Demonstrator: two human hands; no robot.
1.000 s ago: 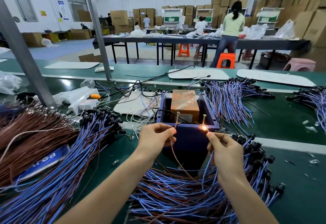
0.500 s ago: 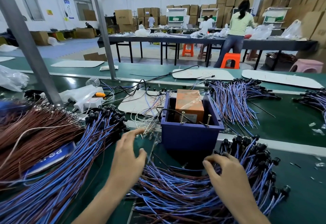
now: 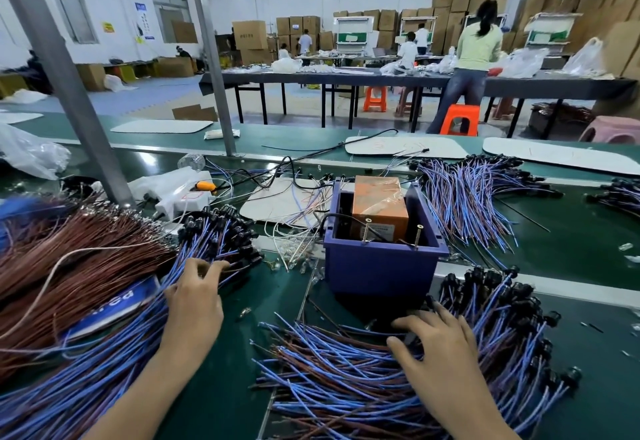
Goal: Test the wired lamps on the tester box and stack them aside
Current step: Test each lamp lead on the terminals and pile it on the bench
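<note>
The purple tester box (image 3: 381,268) stands mid-table with an orange block (image 3: 379,202) inside and two upright screws (image 3: 418,236) on its near rim. Left of it lies a long stack of blue-wired lamps (image 3: 114,346) with black heads (image 3: 221,228). My left hand (image 3: 195,299) rests on this stack, fingertips bent onto the wires. A second heap of blue and brown wired lamps (image 3: 346,374) lies in front of the box. There my right hand (image 3: 441,349) lies with fingers spread, its tips at the black heads under the box. Neither hand plainly grips a lamp.
A bundle of brown wires (image 3: 69,259) lies far left beside a slanted metal post (image 3: 69,93). A white power strip (image 3: 183,199) and loose cables sit behind the stack. More blue wire bundles (image 3: 467,197) fan out right of the box. White boards (image 3: 405,145) lie on the green belt.
A second ago both hands held a lamp's wires against the two screws and it glowed. Both have dropped away: the left moved left onto the side stack, the right down onto the near heap.
</note>
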